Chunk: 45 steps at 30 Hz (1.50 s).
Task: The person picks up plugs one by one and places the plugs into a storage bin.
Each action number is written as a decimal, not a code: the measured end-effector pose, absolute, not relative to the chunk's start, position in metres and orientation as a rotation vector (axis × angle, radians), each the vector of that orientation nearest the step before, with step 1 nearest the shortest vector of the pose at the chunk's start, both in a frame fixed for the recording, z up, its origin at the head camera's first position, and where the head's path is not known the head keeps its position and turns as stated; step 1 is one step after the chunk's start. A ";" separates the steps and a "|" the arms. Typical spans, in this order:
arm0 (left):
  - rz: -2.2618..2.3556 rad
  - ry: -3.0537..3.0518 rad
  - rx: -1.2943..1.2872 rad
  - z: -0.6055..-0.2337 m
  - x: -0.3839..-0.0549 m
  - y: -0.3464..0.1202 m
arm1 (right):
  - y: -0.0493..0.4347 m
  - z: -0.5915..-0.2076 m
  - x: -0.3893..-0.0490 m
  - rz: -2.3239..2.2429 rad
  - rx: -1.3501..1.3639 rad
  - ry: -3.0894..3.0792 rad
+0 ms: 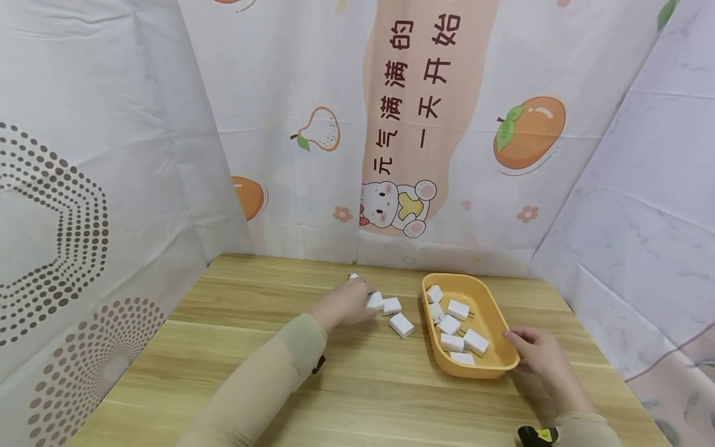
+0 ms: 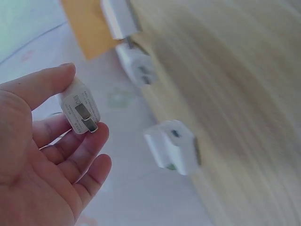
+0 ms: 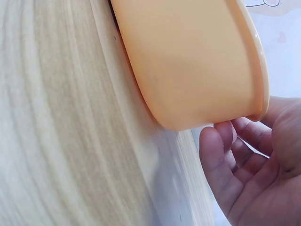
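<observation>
My left hand [image 1: 345, 304] holds a white plug adapter [image 2: 79, 109] between thumb and fingers, its two metal prongs toward the left wrist camera. Just beyond the left fingers is another white adapter [image 1: 354, 275], on the table. Two more lie to the right of that hand, a small adapter [image 1: 392, 306] and a nearer one [image 1: 401, 326]. At the near right corner of an orange plastic basket [image 1: 475, 371], my right hand [image 1: 539, 355] grips the rim, thumb on top and fingers against the outer wall. Several white adapters [image 1: 449, 325] lie loose inside the basket.
The wood-grain table [image 1: 357, 397] ends at the back against a printed cloth [image 1: 301, 205]. Patterned cloth sheets [image 1: 631, 217] hang close on the left and right sides. Dark straps show at both wrists.
</observation>
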<state>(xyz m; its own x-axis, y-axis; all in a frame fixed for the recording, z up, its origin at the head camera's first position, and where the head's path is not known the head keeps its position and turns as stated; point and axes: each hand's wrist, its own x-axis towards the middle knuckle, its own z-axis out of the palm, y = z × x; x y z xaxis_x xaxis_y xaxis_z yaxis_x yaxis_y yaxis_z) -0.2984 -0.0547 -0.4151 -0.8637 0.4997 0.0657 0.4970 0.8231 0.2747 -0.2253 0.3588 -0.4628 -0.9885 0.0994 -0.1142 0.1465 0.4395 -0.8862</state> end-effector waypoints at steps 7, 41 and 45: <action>0.525 3.039 0.933 -0.391 -0.282 -0.048 | 0.360 -0.464 -0.225 -1.617 0.222 2.629; 0.638 3.005 1.082 -0.386 -0.274 -0.011 | 0.359 -0.461 -0.224 -1.613 0.244 2.631; 0.594 3.017 1.070 -0.389 -0.277 0.003 | 0.359 -0.462 -0.224 -1.618 0.247 2.627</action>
<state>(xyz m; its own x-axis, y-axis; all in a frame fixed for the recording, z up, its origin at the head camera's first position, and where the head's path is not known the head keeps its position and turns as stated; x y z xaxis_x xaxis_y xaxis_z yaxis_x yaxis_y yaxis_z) -0.2772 0.0031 -0.3895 -0.7781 0.5862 0.2255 0.6280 0.7183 0.2996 -0.2243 0.3589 -0.4620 -0.9862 0.1109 -0.1226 0.1594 0.4410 -0.8832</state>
